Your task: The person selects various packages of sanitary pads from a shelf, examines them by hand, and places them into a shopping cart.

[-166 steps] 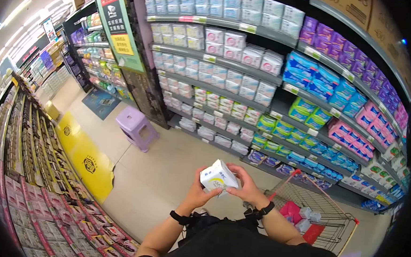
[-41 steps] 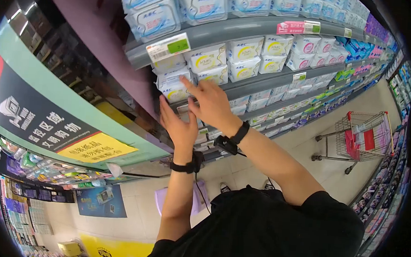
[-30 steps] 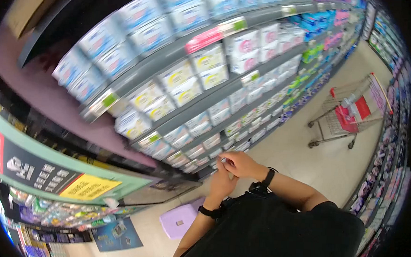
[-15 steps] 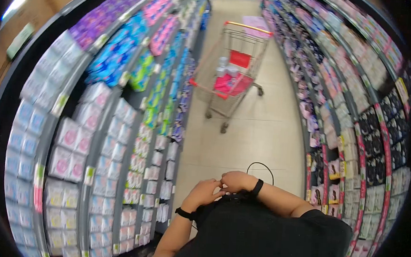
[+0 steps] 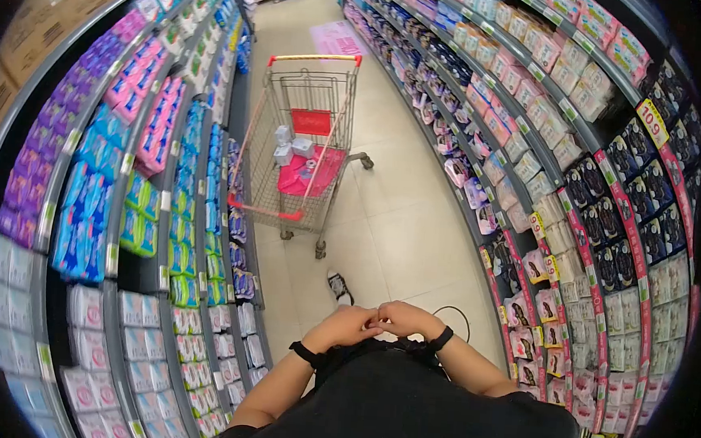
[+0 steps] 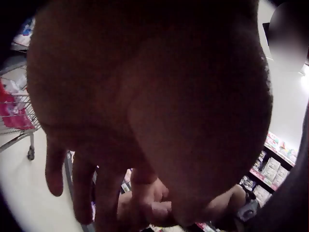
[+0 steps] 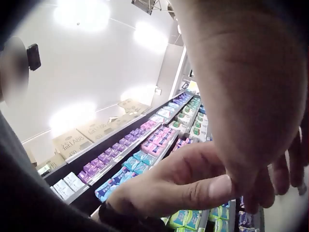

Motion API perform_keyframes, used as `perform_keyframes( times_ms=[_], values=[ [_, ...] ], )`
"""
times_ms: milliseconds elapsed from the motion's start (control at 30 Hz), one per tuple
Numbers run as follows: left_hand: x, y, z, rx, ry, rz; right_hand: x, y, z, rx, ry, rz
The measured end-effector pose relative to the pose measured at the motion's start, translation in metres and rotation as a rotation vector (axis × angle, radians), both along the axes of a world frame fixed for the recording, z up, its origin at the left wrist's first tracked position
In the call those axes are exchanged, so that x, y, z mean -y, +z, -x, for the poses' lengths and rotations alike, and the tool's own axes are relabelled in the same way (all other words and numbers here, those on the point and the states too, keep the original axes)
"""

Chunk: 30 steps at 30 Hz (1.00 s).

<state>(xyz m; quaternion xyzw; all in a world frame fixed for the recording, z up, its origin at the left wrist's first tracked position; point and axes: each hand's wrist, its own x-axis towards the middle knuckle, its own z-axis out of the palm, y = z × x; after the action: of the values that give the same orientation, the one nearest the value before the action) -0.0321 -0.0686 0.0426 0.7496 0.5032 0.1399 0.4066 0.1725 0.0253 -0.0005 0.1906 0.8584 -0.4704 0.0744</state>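
In the head view the left hand [image 5: 345,328] and right hand [image 5: 407,320] meet at the fingertips in front of the black shirt, with no item in either. The left hand's palm [image 6: 145,96] fills much of the left wrist view, its fingers hanging down, relaxed and apart. In the right wrist view the right hand [image 7: 256,92] hangs with loose fingers, and the left hand [image 7: 178,188] touches it from below. Ahead in the aisle stands a shopping cart [image 5: 312,123] with a pink item [image 5: 309,172] and small white packs [image 5: 282,151] in it.
Shelves of purple packs [image 5: 45,152], blue packs [image 5: 86,211] and white packs [image 5: 12,303] line the left side. Dark packs [image 5: 607,227] and pale packs [image 5: 592,81] fill the right shelves. A shoe [image 5: 338,284] is on the tiled floor [image 5: 398,222] between.
The view has turned from the shelf of white packs to the aisle. Both hands have left the shelf and come together at the body. The cart now appears further left than half a second ago.
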Motion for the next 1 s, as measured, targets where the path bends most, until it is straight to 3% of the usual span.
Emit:
perform_keyframes(
  times_ms=[133, 267, 367, 467, 600, 700, 733, 833, 1000],
  values=[
    [-0.068, -0.015, 0.041, 0.103, -0.041, 0.087, -0.050, -0.005, 0.034, -0.097, -0.043, 0.065],
    [-0.146, -0.050, 0.091, 0.167, -0.031, 0.222, -0.137, -0.021, 0.084, 0.172, 0.094, 0.018],
    [-0.217, -0.041, 0.136, 0.103, 0.015, 0.125, -0.197, 0.048, 0.142, 0.257, 0.054, -0.061],
    [-0.282, -0.030, 0.194, 0.020, 0.010, 0.136, -0.254, 0.037, 0.188, 0.174, 0.076, -0.025],
    [-0.333, -0.046, 0.260, 0.018, 0.244, 0.013, -0.312, 0.042, 0.234, 0.021, 0.022, -0.107],
    [-0.364, -0.048, 0.304, 0.231, 0.293, 0.100, -0.341, 0.047, 0.270, 0.081, -0.036, 0.166],
    [-0.371, -0.068, 0.316, 0.359, 0.320, 0.118, -0.351, 0.044, 0.279, 0.090, -0.026, 0.249],
    [-0.406, -0.104, 0.359, 0.480, 0.511, 0.349, -0.387, 0.022, 0.298, -0.005, 0.107, 0.132],
    [-0.465, -0.138, 0.424, 0.489, 0.821, 0.151, -0.460, -0.003, 0.338, 0.034, 0.235, 0.145]
  ],
)
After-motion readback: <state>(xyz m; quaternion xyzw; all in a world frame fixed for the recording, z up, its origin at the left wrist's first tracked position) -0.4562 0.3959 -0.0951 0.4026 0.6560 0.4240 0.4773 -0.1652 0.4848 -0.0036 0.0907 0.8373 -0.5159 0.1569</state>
